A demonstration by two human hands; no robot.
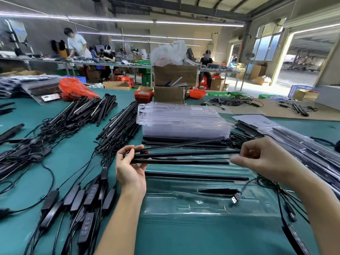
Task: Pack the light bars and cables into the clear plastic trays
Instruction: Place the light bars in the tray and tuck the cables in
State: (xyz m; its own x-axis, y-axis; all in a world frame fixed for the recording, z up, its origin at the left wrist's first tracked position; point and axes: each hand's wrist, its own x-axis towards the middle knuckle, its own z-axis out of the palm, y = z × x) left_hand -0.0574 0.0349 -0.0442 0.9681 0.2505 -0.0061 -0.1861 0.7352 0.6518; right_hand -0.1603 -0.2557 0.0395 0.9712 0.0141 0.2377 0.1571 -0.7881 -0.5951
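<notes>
I hold a small bundle of black light bars (184, 157) level above a clear plastic tray (207, 205) on the green table. My left hand (130, 168) grips the bars' left ends. My right hand (265, 159) pinches their right ends. One black light bar (196, 176) lies in a slot of the tray. A USB plug (235, 198) on a black cable rests over the tray's lower part. A tall stack of clear trays (184, 122) stands just behind, with more bars under its front edge.
Heaps of black light bars (95, 109) and tangled cables with inline controllers (86, 197) fill the table's left. Packed trays (301, 146) pile up on the right. Cardboard boxes (174, 83) and a red bag (73, 89) stand at the back. People work at far benches.
</notes>
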